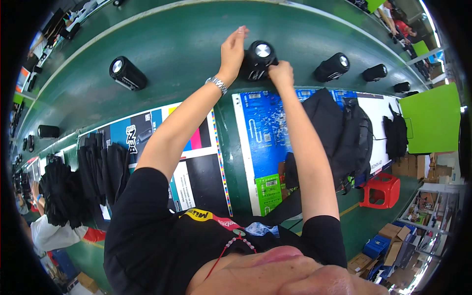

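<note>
A black cylindrical speaker (259, 61) with a round silver disc at its end stands on the green bench in front of me. Along its left side is my left hand (233, 55), fingers stretched out and pointing away from me; whether the palm touches the speaker is hard to see. My right hand (281, 74) has its fingers curled in at the speaker's lower right edge, gripping it there. The fingertips of that hand are partly hidden. A metal watch (217, 85) circles my left wrist.
More black speakers stand along the green bench (182, 46), one to the left (128, 73) and another to the right (332, 67). Printed sheets (196, 184) cover the near side, with black fabric pieces (102, 167) and a black bag (339, 132) on them. A red stool (380, 191) stands at right.
</note>
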Demonstrator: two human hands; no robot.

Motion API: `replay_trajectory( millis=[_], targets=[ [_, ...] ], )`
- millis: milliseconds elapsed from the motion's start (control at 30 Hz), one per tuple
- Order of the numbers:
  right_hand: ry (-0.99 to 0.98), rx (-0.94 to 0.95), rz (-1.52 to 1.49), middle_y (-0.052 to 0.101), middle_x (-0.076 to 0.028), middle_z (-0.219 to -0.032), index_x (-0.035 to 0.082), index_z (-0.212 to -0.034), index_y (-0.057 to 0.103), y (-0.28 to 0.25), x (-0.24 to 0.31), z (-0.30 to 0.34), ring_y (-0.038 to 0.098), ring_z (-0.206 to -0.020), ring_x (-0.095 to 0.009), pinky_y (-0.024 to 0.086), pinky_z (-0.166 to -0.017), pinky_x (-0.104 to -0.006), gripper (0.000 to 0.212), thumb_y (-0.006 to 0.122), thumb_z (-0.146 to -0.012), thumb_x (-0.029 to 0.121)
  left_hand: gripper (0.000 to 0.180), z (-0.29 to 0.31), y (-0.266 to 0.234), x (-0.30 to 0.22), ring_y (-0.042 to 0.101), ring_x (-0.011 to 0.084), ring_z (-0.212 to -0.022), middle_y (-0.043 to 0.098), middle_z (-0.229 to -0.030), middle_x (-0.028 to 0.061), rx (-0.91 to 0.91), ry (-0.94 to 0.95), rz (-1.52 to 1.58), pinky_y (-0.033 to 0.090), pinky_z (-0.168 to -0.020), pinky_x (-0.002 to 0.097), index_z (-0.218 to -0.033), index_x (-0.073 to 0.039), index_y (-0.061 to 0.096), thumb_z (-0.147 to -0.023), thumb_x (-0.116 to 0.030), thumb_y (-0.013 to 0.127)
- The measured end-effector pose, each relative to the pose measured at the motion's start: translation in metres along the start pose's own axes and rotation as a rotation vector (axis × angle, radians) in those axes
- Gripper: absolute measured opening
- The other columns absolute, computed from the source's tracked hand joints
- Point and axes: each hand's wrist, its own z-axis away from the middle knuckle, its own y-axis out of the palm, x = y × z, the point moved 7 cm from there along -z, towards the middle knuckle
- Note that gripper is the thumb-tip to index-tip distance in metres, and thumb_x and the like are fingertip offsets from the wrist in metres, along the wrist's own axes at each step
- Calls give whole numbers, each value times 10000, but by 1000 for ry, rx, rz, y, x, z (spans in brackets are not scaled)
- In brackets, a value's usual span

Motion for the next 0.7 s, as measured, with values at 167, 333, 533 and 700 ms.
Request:
replay_trajectory(
  millis=[167,333,533,700],
  targets=[
    [-72,-224,-483,673,-175,-843,20,-891,687,-14,-5,34,649,-794,-290,497,-704,-398,274,660,-785,270,439,30,45,-51,623,153,-755,672,-773,148,422,-33,-62,496,-731,253,-1204,33,526,-889,-264,599],
    [173,35,-1397,593,-16,-826,50,-980,590,0,18,106,541,-639,-91,290,-406,-208,377,669,-851,395,391,17,-27,-21,633,260,-894,650,-924,149,-58,-411,840,516,-820,392,-1093,-32,565,-888,-363,595],
    [-228,188,-1457,550,2,-785,51,-1049,582,-35,61,113,422,-582,-27,245,-399,-196,332,713,-828,260,457,48,-57,-24,569,210,-1079,619,-1133,126,21,-473,761,426,-964,368,-1225,-40,525,-928,-387,531],
    [-671,-61,-826,631,-69,-989,-32,-1078,583,-30,83,110,586,-892,-117,480,-787,-255,490,826,-676,111,381,35,-78,-82,564,127,-1009,627,-1153,66,68,-158,10,420,-842,261,-1208,-50,568,-949,-324,514]
  ],
)
